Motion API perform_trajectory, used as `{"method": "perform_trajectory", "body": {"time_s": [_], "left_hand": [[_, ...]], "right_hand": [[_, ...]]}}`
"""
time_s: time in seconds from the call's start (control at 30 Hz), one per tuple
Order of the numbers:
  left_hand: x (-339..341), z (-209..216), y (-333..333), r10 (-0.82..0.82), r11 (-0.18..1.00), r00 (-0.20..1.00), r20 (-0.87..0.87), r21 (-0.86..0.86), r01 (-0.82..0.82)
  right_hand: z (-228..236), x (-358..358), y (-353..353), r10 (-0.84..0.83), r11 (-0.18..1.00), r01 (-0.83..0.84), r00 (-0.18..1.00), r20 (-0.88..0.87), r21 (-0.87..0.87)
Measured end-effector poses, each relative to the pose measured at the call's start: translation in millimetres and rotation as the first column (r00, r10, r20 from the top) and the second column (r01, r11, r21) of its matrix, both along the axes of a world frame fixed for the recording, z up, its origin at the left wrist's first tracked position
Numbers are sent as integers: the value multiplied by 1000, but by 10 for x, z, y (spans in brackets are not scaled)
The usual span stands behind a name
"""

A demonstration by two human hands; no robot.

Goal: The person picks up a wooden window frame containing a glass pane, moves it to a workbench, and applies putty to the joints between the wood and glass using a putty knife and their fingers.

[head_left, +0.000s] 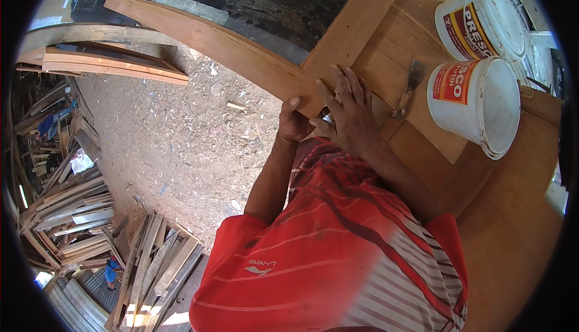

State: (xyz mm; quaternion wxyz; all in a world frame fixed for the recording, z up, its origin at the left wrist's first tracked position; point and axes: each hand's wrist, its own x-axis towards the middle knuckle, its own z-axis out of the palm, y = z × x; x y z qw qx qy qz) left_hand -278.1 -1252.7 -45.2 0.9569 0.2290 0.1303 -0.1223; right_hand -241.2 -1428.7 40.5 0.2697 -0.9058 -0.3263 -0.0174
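Gripping wooden frame (211, 45), seemingly, near 2 print-labelled buckets (471, 113)

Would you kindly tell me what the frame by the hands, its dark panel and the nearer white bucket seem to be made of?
Frame: wood, apparently unpainted; brown with visible grain.
Panel: possibly glass or coated board; dark with grey streaks that may be reflections, so I cannot tell.
Bucket: probably plastic; smooth, white and smudged, with a thin moulded-looking rim.
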Motion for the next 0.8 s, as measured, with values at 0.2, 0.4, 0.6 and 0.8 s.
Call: {"method": "perform_trajectory", "body": {"time_s": [0.2,0.4,0.6,0.8], "left_hand": [[4,-41,-34,29,998,999,42,-65,-27],[33,-15,43,-27,993,998,52,-113,33],[50,-13,167,-146,986,989,35,-78,149],[205,52,273,-445,891,893,75,-62,449]], "right_hand": [[37,41,-1,14,999,-13,999,35,-33],[90,43,-307,-155,982,146,985,76,117],[-42,-96,-842,-588,781,614,785,198,-115],[-14,-161,-874,-778,627,774,615,-131,-92]]}}
